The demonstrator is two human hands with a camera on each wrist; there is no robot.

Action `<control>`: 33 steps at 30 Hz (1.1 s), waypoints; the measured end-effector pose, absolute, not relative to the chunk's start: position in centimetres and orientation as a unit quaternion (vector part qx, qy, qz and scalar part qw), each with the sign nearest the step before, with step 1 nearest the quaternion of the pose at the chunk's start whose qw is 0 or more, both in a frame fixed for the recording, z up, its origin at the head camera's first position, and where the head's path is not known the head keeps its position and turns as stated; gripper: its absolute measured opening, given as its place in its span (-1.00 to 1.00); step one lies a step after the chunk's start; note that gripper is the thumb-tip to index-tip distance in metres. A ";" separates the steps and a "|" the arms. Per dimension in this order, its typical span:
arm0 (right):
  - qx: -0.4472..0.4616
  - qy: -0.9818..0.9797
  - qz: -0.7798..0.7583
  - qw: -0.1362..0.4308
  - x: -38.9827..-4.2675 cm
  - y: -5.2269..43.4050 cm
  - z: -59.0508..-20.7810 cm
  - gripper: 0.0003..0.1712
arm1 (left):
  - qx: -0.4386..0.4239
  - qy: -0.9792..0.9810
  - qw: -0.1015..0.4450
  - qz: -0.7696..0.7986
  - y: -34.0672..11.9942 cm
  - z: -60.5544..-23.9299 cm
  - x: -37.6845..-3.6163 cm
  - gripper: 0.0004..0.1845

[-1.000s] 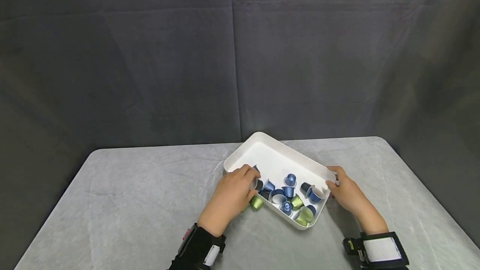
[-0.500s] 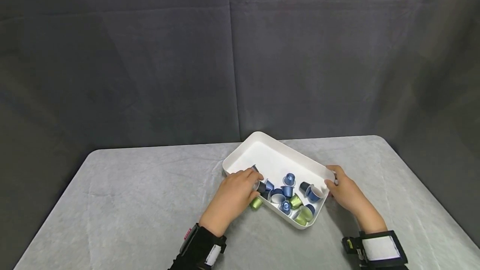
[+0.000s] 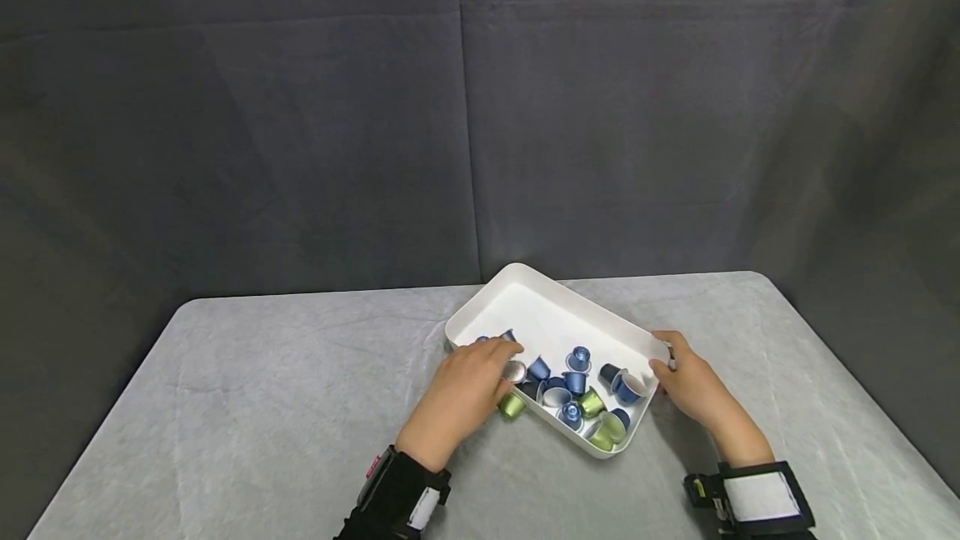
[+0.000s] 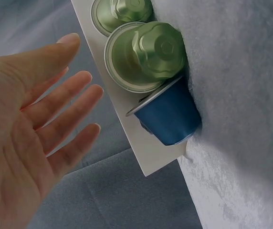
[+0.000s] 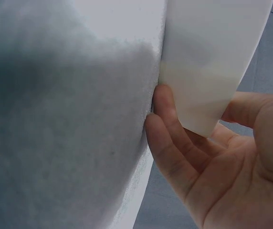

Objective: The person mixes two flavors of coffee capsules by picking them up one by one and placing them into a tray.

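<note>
The white tray [image 3: 540,315] is sitting aslant near the middle of the grey-covered table [image 3: 262,373], tipped so that its far corner is standing higher and its near end is resting toward the person. By its look it is a thin, rigid plastic piece, likely light and smooth-walled, so it is judged best taken by the rim or by a corner, with a thumb over the edge to stop slipping. The right hand [image 3: 693,386] is doing this at the tray's right corner: in the right wrist view the fingers [image 5: 174,129] are curling against the outside of the white wall [image 5: 208,62], the thumb lying on the other side. The left hand [image 3: 461,390] is lying with fingers relaxed and spread at the tray's left edge, holding nothing; its fingertips [image 4: 81,90] are showing just beside the rim in the left wrist view. The coffee capsules [image 3: 577,394] are lying jumbled at the tray's low end, most blue, a few green, some on their sides and some foil-up; they are judged small, light, thin-walled and prone to rolling or denting, so a pinch on the flared rim would be suiting them. One green capsule [image 3: 512,407] is lying outside the tray, just beside its near wall and touching the left hand. A dark fabric backdrop [image 3: 300,107] is hanging behind the table.
</note>
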State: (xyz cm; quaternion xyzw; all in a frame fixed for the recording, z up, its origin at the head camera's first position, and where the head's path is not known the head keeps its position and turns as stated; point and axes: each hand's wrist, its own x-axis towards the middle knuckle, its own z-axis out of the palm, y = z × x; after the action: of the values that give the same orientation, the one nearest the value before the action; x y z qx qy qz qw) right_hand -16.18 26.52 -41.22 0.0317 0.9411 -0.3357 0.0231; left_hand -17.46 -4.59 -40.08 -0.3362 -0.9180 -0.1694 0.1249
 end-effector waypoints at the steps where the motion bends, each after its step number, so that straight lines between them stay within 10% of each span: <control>1: 0.031 0.941 -0.335 0.023 -16.2 26.5 -41.2 -0.46 | -0.336 -0.918 0.128 -0.168 -4.6 -40.1 -17.5 -0.55; 33: 0.037 0.941 -0.336 0.027 -16.1 26.4 -41.0 -0.46 | -0.288 -0.928 0.117 -0.203 -7.8 -38.4 -17.7 -0.68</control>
State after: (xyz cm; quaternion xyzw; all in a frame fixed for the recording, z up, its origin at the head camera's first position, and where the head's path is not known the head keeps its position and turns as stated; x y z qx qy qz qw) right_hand -16.13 26.38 -41.02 0.0369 0.9409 -0.3357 0.0275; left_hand -17.68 -7.77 -38.43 -0.2883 -0.9285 -0.2030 0.1167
